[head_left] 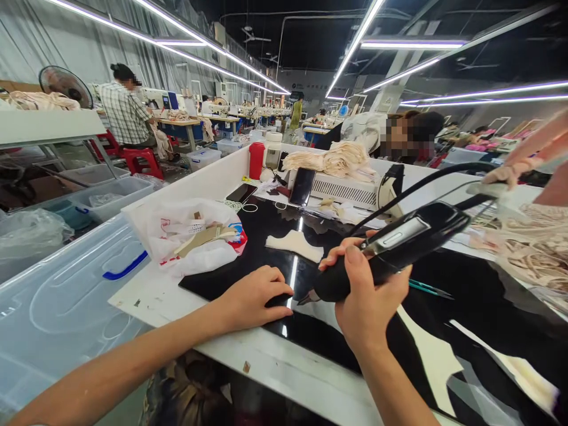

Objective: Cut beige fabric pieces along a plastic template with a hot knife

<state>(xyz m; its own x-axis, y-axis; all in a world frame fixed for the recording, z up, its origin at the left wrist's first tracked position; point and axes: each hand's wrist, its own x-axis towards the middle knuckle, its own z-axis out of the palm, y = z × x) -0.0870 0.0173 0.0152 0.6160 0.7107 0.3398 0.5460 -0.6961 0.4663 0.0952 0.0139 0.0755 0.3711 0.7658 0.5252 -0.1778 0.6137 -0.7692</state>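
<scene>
On black mat (231, 266): left hand (251, 299) fingers flat, hiding workpiece; right hand (366, 296) fingers gripping black tool (390, 248), tip indistinct.

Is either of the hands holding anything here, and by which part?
The right hand grips a black corded hand tool around its lower body, near the tip. The left hand holds nothing, pressing flat on the black sheet.

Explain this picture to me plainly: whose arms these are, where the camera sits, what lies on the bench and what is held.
The single picture comes from a camera worn on a person's head, looking down at their own bare arms. The right hand grips a black corded handheld tool, its tip pointing down at the glossy black work surface. The left hand rests flat on that surface beside the tip. Nearby lie a cream fabric piece, a white plastic bag of scraps and a red cylindrical bottle. Other people work at benches behind.
</scene>
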